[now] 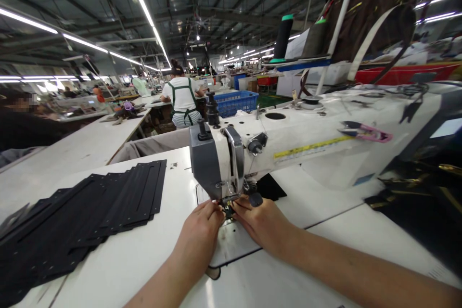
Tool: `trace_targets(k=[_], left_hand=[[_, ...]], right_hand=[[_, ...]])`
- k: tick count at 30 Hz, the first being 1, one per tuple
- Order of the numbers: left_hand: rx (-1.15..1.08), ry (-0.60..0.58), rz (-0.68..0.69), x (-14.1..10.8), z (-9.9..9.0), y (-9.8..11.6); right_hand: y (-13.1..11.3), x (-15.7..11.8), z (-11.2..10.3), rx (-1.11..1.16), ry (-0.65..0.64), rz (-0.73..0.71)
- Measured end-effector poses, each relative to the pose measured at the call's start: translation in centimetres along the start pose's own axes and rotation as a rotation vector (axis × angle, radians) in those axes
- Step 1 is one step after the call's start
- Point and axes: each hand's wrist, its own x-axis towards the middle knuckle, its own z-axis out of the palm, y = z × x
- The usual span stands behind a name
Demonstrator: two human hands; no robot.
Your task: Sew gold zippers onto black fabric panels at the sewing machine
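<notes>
Both hands meet beneath the head of a white and grey sewing machine [205,159]. My left hand [202,226] is closed, its curled fingertips at the left side of the presser foot [228,208]. From the right, my right hand [265,224] reaches in with fingers pressed together close to the needle. Whatever the fingertips hold is too small and hidden to name. A black flat piece [270,187] lies on the machine bed behind my right hand. Left of the machine, a fanned stack of black flat panels [108,197] rests on the white table.
Pink-handled thread snips [371,133] and a yellow measuring tape [314,147] are on the machine arm. Dark thread cones [282,41] stand above it. Black material [418,207] lies at right. Beyond are a blue crate [234,102] and a person in a green apron [181,96].
</notes>
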Motion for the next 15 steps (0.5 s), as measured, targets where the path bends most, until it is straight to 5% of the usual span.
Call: trace_targets(k=[6,10,15], left_hand=[[-0.017,0.026,-0.007,0.0,0.2,0.0],[0.049,0.034,0.022,-0.1,-0.6,-0.1],[0.134,0.029,0.179,-0.3,-1.7,3.7]], right_hand=[[0.2,-0.1,0.2,0.037,0.004,0.037],[2.6,-0.8,-1.9,-0.033,-0.038,-0.002],[3.4,-3.8,-4.5,-0.391,-0.098,0.101]])
